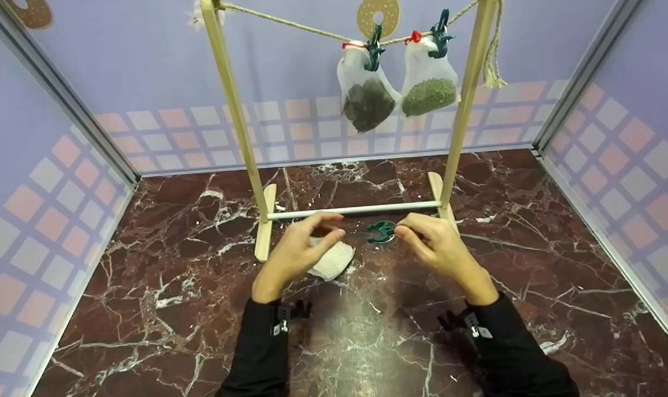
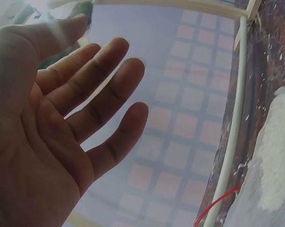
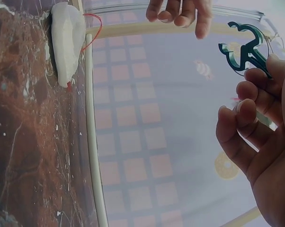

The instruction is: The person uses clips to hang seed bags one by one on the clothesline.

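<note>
My right hand (image 1: 443, 246) pinches a dark green plastic clip (image 1: 380, 232) between thumb and fingers. In the right wrist view the clip's (image 3: 244, 49) curved jaws point away from the fingertips. My left hand (image 1: 299, 246) holds nothing, its fingers spread and slightly bent in the left wrist view. Beneath it on the tabletop lies a white mesh bag (image 1: 335, 261) filled with white grains, partly covered by that hand in the head view. A red drawstring (image 2: 217, 202) loops out of this bag.
A wooden frame (image 1: 238, 110) with a white bottom bar (image 1: 361, 209) stands ahead. From its rope (image 1: 289, 23), green clips hold a bag of dark pieces (image 1: 369, 102) and a bag of green grains (image 1: 430, 96). Patterned walls enclose the marbled table (image 1: 163, 325).
</note>
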A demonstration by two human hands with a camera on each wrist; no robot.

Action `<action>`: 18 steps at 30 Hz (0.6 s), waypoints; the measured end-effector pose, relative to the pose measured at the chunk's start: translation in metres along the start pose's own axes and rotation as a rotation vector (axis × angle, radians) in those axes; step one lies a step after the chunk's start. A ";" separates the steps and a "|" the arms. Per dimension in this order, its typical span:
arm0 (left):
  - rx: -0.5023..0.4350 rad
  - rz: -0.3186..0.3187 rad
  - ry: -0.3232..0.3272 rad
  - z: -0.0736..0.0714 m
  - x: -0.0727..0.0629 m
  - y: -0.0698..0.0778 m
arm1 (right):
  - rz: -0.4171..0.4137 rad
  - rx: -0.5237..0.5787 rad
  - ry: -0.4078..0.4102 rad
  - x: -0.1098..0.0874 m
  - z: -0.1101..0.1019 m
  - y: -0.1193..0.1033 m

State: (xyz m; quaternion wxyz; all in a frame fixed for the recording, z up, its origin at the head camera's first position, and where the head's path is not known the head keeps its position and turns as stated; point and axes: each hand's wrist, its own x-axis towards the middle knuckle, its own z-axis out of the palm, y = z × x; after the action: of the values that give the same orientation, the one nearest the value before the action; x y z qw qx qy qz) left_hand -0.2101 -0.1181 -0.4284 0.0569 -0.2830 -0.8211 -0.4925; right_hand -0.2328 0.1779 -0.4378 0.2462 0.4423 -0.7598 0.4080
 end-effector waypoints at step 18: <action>0.184 -0.228 0.175 -0.029 -0.013 -0.025 | -0.003 -0.043 0.005 0.000 0.000 0.002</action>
State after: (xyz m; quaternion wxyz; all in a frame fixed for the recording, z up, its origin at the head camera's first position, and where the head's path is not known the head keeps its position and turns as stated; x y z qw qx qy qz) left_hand -0.2178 -0.1565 -0.4378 0.0975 -0.1377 -0.8813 -0.4414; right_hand -0.2342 0.1783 -0.4385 0.2581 0.4371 -0.7670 0.3925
